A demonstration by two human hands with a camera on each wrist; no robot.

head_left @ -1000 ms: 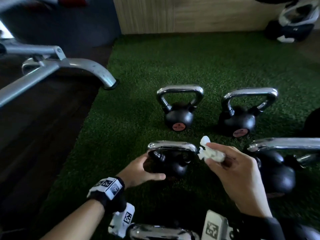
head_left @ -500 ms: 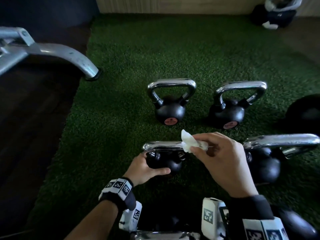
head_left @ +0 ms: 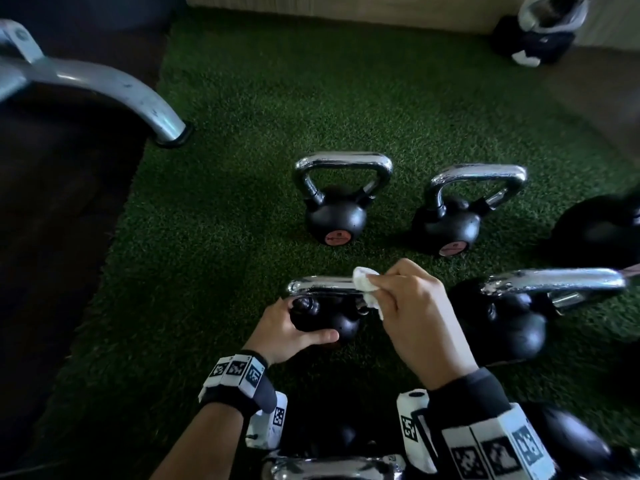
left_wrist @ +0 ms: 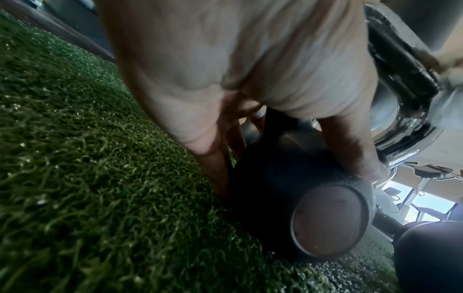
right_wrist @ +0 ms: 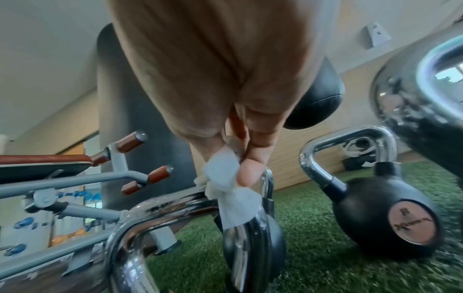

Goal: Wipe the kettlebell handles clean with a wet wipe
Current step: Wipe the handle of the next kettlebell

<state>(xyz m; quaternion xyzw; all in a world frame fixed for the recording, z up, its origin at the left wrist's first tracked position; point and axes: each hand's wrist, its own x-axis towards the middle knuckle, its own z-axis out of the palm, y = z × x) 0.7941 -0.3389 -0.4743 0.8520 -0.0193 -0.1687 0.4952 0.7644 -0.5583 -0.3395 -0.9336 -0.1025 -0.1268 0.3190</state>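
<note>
A small black kettlebell [head_left: 332,322] with a chrome handle [head_left: 318,287] stands on green turf in front of me. My left hand [head_left: 294,327] grips its black ball from the left, thumb across the near side [left_wrist: 350,150]. My right hand [head_left: 408,306] pinches a crumpled white wet wipe [head_left: 367,289] and presses it onto the right end of that handle. In the right wrist view the wipe [right_wrist: 230,190] wraps over the chrome bar [right_wrist: 170,206].
Two more kettlebells [head_left: 337,206] [head_left: 453,216] stand further back, a larger one [head_left: 519,313] is close on the right, and another chrome handle [head_left: 332,467] lies at the bottom edge. A grey bench leg [head_left: 138,98] meets the turf's left border.
My right hand has carried the wipe leftward from the handle's right corner onto the bar. My left hand has kept its grip on the ball.
</note>
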